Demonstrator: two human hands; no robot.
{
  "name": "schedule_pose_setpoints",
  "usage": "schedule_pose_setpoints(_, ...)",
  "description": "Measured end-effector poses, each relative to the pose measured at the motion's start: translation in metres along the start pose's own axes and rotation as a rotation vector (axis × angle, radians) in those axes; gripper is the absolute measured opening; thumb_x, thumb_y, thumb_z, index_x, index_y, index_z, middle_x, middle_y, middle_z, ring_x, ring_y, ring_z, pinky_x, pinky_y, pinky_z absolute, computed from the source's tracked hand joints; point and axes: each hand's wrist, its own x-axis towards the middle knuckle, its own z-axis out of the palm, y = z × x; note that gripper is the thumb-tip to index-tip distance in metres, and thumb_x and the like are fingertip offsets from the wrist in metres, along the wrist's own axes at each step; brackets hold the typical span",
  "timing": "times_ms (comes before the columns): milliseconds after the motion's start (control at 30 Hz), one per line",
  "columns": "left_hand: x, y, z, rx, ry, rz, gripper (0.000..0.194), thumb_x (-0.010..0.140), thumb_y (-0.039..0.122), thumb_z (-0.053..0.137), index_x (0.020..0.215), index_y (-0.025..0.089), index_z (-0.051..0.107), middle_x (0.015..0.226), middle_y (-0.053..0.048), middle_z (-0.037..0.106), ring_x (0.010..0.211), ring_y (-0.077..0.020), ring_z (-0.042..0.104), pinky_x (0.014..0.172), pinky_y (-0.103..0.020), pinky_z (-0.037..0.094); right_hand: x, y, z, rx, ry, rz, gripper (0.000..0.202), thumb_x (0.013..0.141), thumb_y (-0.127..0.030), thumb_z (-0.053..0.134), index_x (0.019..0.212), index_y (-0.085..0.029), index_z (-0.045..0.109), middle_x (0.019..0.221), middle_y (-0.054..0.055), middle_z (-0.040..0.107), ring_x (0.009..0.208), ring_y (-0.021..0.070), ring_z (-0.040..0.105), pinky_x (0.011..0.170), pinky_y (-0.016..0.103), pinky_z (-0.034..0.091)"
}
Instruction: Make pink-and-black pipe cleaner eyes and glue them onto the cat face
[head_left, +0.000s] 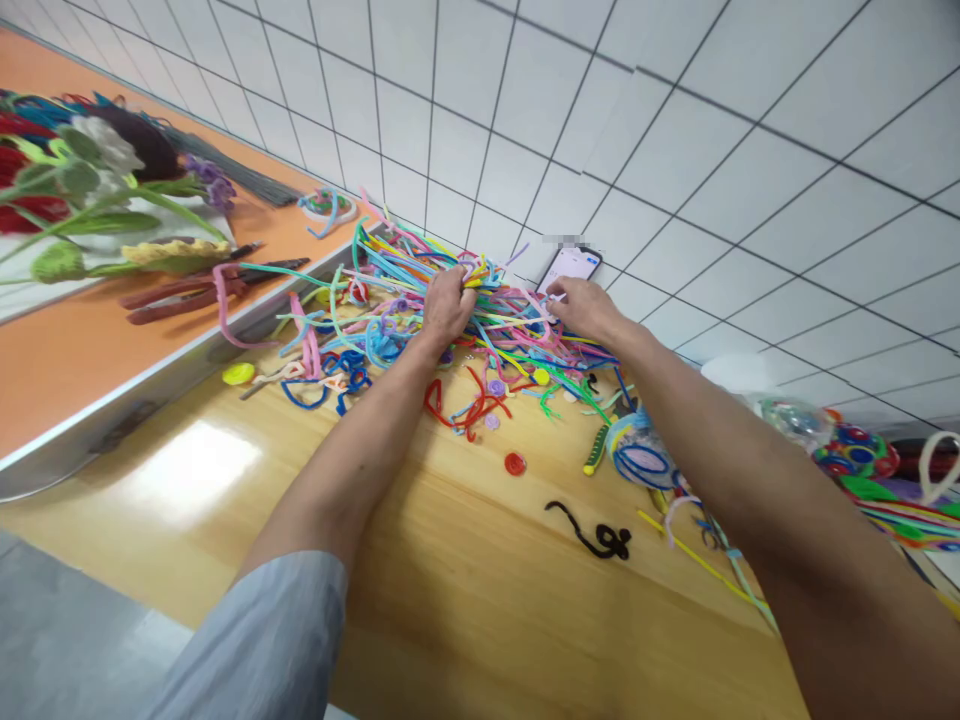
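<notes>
A big heap of colourful pipe cleaners (pixel 517 335) lies along the back of the wooden table. My left hand (pixel 448 305) is closed around a bundle of them (pixel 405 262) at the top of the heap. To its right, my right hand (pixel 581 305) has its fingers bent together at the heap's edge, beside a phone (pixel 576 262) that leans near the tiled wall; what those fingers hold, if anything, is too small to make out.
Red-handled pliers (pixel 176 292) and fuzzy flowers (pixel 97 215) lie on the orange surface at left. A red coil (pixel 515 463), a black twisted piece (pixel 611 541) and a green-and-yellow piece (pixel 596 450) sit nearer on the wooden table (pixel 450 590). Tiled wall (pixel 480 110) stands behind.
</notes>
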Motion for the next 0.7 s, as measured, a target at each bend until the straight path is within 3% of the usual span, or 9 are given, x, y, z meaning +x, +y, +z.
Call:
schedule_pose_setpoints(333,0.003,-0.018,0.014,-0.084,0.052,0.020,0.008,0.097,0.031,0.054,0.094,0.023,0.057,0.092,-0.009,0.061,0.108,-0.0324,0.062,0.106,-0.050,0.048,-0.023,0.046,-0.051,-0.094,-0.005,0.053,0.029,0.094,-0.030,0.064,0.117,-0.018,0.078,0.117,0.009,0.079,0.110,0.0295,0.071,0.095,0.038,0.053)
schedule_pose_setpoints(500,0.002,-0.015,0.010,-0.067,0.069,0.003,0.008,0.098,0.028,0.052,0.093,0.024,0.056,0.088,-0.008,0.059,0.103,-0.0306,0.063,0.101,-0.047,0.051,-0.027,0.055,-0.047,-0.119,-0.046,0.068,0.030,0.095,-0.035,0.064,0.117,-0.021,0.078,0.115,0.007,0.079,0.109,0.0279,0.071,0.093,0.037,0.053)
schedule_pose_setpoints(700,0.002,-0.015,0.006,-0.138,0.133,-0.048,0.004,0.098,0.021,0.049,0.099,0.024,0.052,0.090,-0.005,0.059,0.096,-0.0249,0.064,0.098,-0.042,0.052,-0.024,0.046,-0.037,-0.157,-0.098,0.051,0.027,0.094,-0.034,0.064,0.113,-0.022,0.079,0.113,0.008,0.079,0.107,0.0271,0.070,0.088,0.035,0.052)
